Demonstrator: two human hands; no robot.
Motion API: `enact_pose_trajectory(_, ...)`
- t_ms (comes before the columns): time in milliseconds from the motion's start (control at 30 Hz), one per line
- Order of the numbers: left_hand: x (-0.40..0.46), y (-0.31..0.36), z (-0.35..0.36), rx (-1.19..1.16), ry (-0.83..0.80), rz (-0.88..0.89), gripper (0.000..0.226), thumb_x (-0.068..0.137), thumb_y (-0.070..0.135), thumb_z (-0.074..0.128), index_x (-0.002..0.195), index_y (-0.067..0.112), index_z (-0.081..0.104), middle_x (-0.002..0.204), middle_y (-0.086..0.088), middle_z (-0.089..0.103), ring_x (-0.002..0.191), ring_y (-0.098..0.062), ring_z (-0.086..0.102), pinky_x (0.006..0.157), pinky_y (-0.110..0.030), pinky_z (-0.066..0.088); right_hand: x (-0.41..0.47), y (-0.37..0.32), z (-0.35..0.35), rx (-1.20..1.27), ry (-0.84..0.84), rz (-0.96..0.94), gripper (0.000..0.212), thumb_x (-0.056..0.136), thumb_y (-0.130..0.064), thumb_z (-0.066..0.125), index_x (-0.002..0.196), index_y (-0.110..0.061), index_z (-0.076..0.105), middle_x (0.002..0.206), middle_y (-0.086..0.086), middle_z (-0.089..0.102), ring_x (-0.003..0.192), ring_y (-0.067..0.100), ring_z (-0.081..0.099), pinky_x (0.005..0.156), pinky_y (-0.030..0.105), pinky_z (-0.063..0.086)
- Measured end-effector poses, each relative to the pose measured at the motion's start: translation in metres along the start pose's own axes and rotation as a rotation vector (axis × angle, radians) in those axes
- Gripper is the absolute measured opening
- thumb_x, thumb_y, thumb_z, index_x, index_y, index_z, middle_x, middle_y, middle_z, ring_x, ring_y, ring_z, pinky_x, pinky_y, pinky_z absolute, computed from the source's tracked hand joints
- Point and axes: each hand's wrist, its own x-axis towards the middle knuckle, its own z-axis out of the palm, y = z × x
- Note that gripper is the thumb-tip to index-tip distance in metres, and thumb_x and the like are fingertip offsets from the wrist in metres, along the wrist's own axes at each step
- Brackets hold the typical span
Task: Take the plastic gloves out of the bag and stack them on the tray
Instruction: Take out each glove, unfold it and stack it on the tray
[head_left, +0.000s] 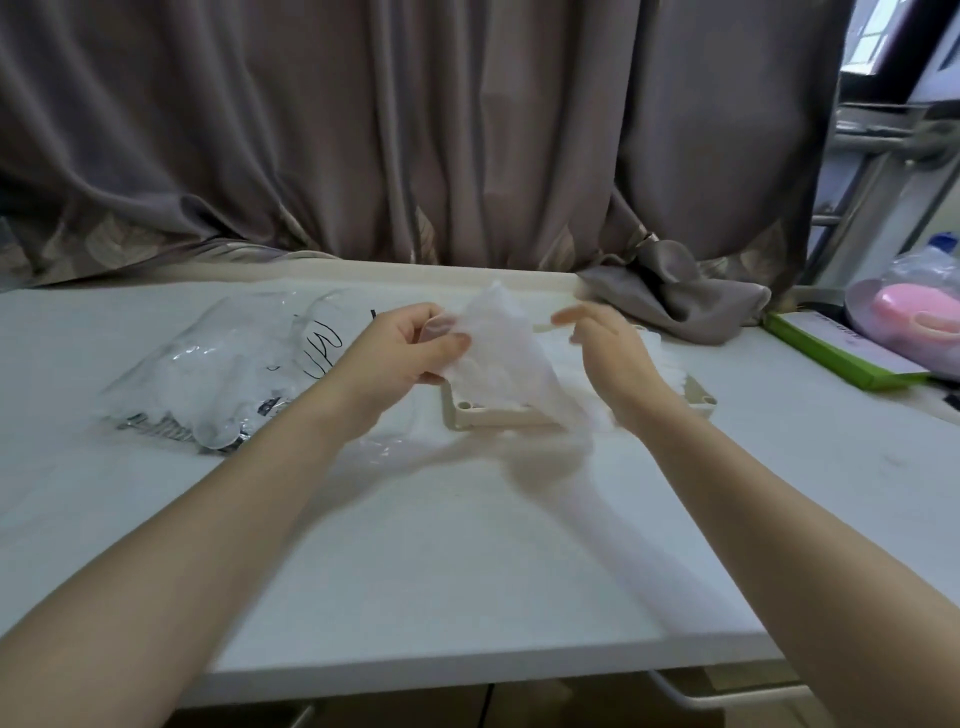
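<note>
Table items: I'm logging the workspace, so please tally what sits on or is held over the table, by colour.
Clear or translucent white: 2, the bag of gloves and the glove pinched by the left hand
Beige: 1, the tray
Green: 1, the flat box
Pink: 1, the pink object at the right edge
Total: 5

The right hand holds nothing.

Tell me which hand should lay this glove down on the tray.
Left. The left hand already pinches the glove, which hangs above the tray. The right hand is open beside it, holding nothing that I can see.
</note>
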Motion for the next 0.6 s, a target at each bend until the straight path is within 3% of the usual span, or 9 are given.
enact_pose_trajectory(67, 0.005, 0.008, 0.004, 0.035, -0.042, 0.023, 0.011, 0.088, 0.013, 0.062, 0.079, 0.018, 0.060, 0.072, 0.011, 0.063, 0.074, -0.010, 0.058, 0.073, -0.026, 0.048, -0.002, -0.011, -0.004, 0.047, -0.005, -0.194, 0.024, 0.094, -0.012, 0.046, 0.110, -0.009, 0.063, 0.110, -0.006, 0.054, 0.105, 0.007, 0.048, 0.089, 0.021, 0.037)
enact_pose_trajectory(133, 0.008, 0.017, 0.011, 0.041, -0.081, 0.050, 0.012, 0.091, 0.011, 0.058, 0.081, 0.016, 0.061, 0.069, 0.011, 0.060, 0.071, -0.007, 0.057, 0.072, -0.023, 0.047, -0.005, -0.020, -0.003, 0.130, -0.177, -0.253, 0.017, 0.093, -0.020, 0.056, 0.104, -0.012, 0.065, 0.100, -0.006, 0.064, 0.095, 0.004, 0.059, 0.084, 0.021, 0.046)
enact_pose_trajectory(200, 0.012, 0.024, 0.016, 0.055, -0.082, 0.064, 0.015, 0.094, 0.013, 0.053, 0.080, 0.014, 0.060, 0.071, 0.007, 0.058, 0.070, -0.008, 0.055, 0.074, -0.023, 0.044, -0.007, -0.020, -0.003, 0.155, -0.326, -0.233, 0.013, 0.087, -0.019, 0.065, 0.099, -0.014, 0.066, 0.089, -0.007, 0.068, 0.083, 0.002, 0.064, 0.073, 0.018, 0.050)
enact_pose_trajectory(333, 0.015, 0.032, 0.017, 0.022, -0.080, 0.020, 0.025, 0.098, 0.017, 0.044, 0.083, 0.011, 0.063, 0.080, -0.003, 0.062, 0.077, -0.015, 0.056, 0.076, -0.027, 0.044, 0.000, -0.006, -0.011, 0.373, -0.472, -0.108, 0.019, 0.087, -0.012, 0.063, 0.104, -0.004, 0.066, 0.097, 0.006, 0.069, 0.089, 0.016, 0.065, 0.080, 0.027, 0.051)
enact_pose_trajectory(433, 0.019, 0.032, 0.017, 0.002, -0.078, -0.032, 0.026, 0.096, 0.011, 0.043, 0.086, 0.010, 0.067, 0.082, -0.001, 0.066, 0.076, -0.011, 0.061, 0.073, -0.024, 0.051, 0.004, -0.003, -0.020, 0.535, -0.481, -0.021, 0.012, 0.090, -0.017, 0.057, 0.091, -0.005, 0.060, 0.079, 0.002, 0.062, 0.069, 0.011, 0.057, 0.064, 0.021, 0.046)
enact_pose_trajectory(500, 0.023, 0.032, 0.022, -0.006, -0.086, -0.086, 0.022, 0.093, 0.020, 0.046, 0.087, 0.009, 0.065, 0.082, -0.006, 0.059, 0.071, -0.013, 0.057, 0.068, -0.025, 0.049, 0.004, -0.005, -0.023, 0.436, -0.446, -0.045, 0.013, 0.094, -0.010, 0.054, 0.083, -0.011, 0.060, 0.068, -0.006, 0.061, 0.058, 0.004, 0.055, 0.053, 0.014, 0.043)
enact_pose_trajectory(600, 0.029, 0.035, 0.037, 0.060, -0.194, -0.207, 0.047, 0.086, 0.055, 0.050, 0.094, 0.013, 0.069, 0.084, -0.004, 0.068, 0.073, -0.012, 0.063, 0.068, -0.023, 0.049, 0.003, -0.005, -0.024, 0.110, -0.325, -0.103, 0.022, 0.089, -0.015, 0.061, 0.068, -0.015, 0.057, 0.049, -0.015, 0.050, 0.042, -0.002, 0.041, 0.041, 0.012, 0.032)
